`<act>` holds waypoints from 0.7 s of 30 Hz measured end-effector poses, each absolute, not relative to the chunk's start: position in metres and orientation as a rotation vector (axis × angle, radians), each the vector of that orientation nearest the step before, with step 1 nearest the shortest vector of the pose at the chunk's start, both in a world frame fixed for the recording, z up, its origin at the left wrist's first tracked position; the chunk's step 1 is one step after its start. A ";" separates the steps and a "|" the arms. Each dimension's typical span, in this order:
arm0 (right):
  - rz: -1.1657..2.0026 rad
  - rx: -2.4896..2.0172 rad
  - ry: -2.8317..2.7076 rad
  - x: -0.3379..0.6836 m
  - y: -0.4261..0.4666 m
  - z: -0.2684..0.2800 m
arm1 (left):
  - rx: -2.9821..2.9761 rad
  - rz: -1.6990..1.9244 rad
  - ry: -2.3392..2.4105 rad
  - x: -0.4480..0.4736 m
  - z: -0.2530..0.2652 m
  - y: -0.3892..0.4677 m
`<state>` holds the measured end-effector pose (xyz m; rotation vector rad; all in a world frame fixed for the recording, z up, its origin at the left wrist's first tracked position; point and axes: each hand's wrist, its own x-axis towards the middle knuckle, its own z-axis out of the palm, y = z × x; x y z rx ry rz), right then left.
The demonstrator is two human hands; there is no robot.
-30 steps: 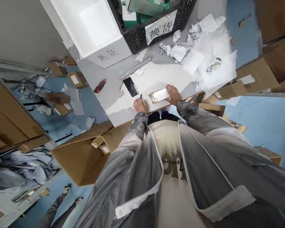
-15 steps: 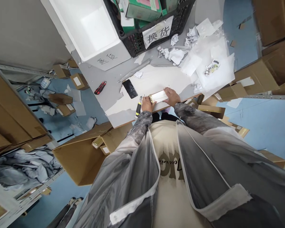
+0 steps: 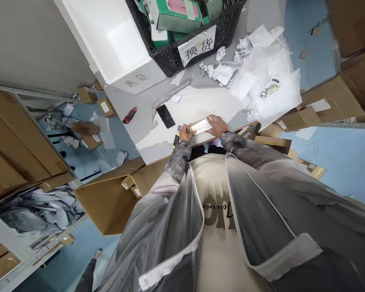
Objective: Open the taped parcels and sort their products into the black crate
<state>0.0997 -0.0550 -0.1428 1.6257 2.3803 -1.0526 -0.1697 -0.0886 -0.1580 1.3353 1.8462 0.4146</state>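
A small, long white box (image 3: 202,126) lies near the table's front edge between my hands. My right hand (image 3: 217,125) is closed around its right end. At the other end, the fingers of my left hand (image 3: 186,133) pinch a shiny, crumpled strip that looks like packing tape (image 3: 190,129); the fingers partly hide it. A yellow and black utility knife (image 3: 177,138) lies just left of that hand, partly covered. Farther left are a dark phone (image 3: 166,116) and a red and black box cutter (image 3: 129,115).
A white bin (image 3: 134,77) and a black crate (image 3: 170,61) of green boxes stand at the back. Crumpled paper (image 3: 223,74) and plastic wrapping (image 3: 280,97) lie on the right. An open carton (image 3: 109,202) stands left of me. Another person's arm (image 3: 88,273) shows at lower left.
My left fingers have drawn together at the box's left end, pulling up the shiny strip there. The box and right hand stay nearly in place. The view has shifted slightly.
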 end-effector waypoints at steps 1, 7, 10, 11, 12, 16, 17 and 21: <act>-1.050 1.626 2.382 0.100 -0.054 -0.144 | 1.327 0.383 1.861 -0.169 -0.158 -0.088; -1.092 1.660 2.365 0.100 -0.052 -0.146 | 1.398 0.210 1.945 -0.158 -0.139 -0.096; -1.131 1.652 2.356 0.099 -0.052 -0.146 | 1.417 0.057 1.987 -0.153 -0.127 -0.093; -1.145 1.647 2.356 0.099 -0.051 -0.146 | 1.402 -0.010 2.003 -0.152 -0.124 -0.090; -1.154 1.646 2.357 0.098 -0.051 -0.146 | 1.382 -0.074 2.009 -0.152 -0.121 -0.086; -1.137 1.639 2.357 0.098 -0.049 -0.145 | 1.311 -0.154 1.968 -0.153 -0.113 -0.073; -1.133 1.635 2.358 0.099 -0.048 -0.145 | 1.279 -0.124 1.967 -0.154 -0.113 -0.070; -1.159 1.610 2.390 0.102 -0.046 -0.151 | 1.148 -0.011 1.976 -0.156 -0.119 -0.061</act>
